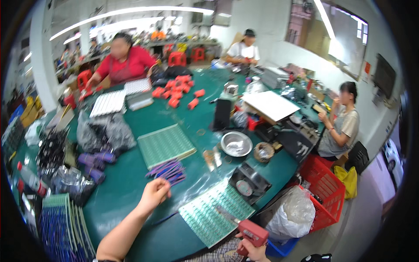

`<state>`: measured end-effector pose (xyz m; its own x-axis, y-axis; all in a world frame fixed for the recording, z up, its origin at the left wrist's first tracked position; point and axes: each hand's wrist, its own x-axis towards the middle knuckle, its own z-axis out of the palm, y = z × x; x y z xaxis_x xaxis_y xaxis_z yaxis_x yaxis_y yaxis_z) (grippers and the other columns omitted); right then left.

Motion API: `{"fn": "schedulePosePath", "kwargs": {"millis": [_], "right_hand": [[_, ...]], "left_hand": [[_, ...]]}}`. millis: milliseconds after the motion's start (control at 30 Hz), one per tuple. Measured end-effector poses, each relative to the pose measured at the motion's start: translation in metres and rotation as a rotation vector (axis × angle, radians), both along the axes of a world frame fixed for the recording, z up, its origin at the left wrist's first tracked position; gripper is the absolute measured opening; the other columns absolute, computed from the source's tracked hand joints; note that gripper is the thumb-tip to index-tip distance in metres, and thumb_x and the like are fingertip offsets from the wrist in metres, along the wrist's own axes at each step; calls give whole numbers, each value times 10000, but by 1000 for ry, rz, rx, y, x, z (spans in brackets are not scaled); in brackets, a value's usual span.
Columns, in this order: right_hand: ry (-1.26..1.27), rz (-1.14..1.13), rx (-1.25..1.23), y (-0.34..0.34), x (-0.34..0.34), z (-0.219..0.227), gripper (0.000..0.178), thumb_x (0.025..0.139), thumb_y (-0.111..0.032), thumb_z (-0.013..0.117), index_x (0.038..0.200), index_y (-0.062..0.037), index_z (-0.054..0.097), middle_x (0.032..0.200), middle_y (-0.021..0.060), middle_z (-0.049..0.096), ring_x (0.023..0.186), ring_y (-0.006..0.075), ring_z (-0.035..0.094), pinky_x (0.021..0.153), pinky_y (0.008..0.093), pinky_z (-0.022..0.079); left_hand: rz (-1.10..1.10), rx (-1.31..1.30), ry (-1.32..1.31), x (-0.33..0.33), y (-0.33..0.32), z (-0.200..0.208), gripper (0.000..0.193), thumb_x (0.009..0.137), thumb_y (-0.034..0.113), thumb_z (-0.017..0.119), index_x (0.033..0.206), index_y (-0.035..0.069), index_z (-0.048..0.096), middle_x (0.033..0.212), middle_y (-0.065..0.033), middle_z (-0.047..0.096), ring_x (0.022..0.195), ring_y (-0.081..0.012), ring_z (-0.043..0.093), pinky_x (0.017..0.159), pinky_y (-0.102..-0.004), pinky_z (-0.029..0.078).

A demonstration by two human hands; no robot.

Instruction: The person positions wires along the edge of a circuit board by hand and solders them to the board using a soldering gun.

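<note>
My right hand (253, 252) is wrapped round the handle of a red soldering gun (253, 231) at the lower right. The gun's metal tip points up and left over a green circuit board panel (209, 216) lying flat at the table's near edge. My left hand (155, 194) is at the centre, fingers curled together, just below a bundle of purple and blue wires (170, 171). What it pinches, if anything, is too small to make out. Beyond the wires lies a stack of green board panels (166, 146). A black fan (249, 183) stands at the right panel's far corner.
On the green table (118, 209) are a metal bowl (236, 144), a tape roll (263, 152), red parts (176, 89), and wired panels (63, 227) at left. A red crate (323, 192) and white bag (290, 214) stand right. Several people sit around the table.
</note>
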<state>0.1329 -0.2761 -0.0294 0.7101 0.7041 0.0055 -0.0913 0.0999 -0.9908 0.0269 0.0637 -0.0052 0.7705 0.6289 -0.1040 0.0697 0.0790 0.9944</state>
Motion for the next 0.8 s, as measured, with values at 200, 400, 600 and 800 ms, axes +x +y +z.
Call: {"fn": "schedulePosePath", "kwargs": {"millis": [200,400,600,800], "right_hand": [[70,-111,91,-7,-1,-24,409,834,-106,584,1185,20,416,987,198,577,596,179,572,511,278,478],[64,-82,73,-4,-4,-23,414,833,-103,584,1189,23,416,987,198,576,597,175,569,508,276,475],[69,-77,62,3,-3,-18,404,840,-101,569,1187,36,412,1010,196,567,614,168,569,526,276,476],[79,28,-106,-3,0,-12,361,867,-94,517,1190,32,420,1037,161,567,675,152,574,591,283,480]], "left_hand": [[-34,-125,-94,-2,-11,7,86,903,110,512,935,30,506,714,-44,567,484,-34,349,431,-189,271],[-18,-89,-45,-13,-15,7,88,902,100,506,945,23,503,738,-53,590,509,-36,389,450,-181,295],[-11,-113,12,-12,-13,11,99,877,77,519,942,3,519,758,-71,628,523,-42,424,462,-185,337],[-87,186,116,-18,-45,7,82,790,27,637,853,1,592,679,-26,603,507,-57,519,439,-199,395]]}}
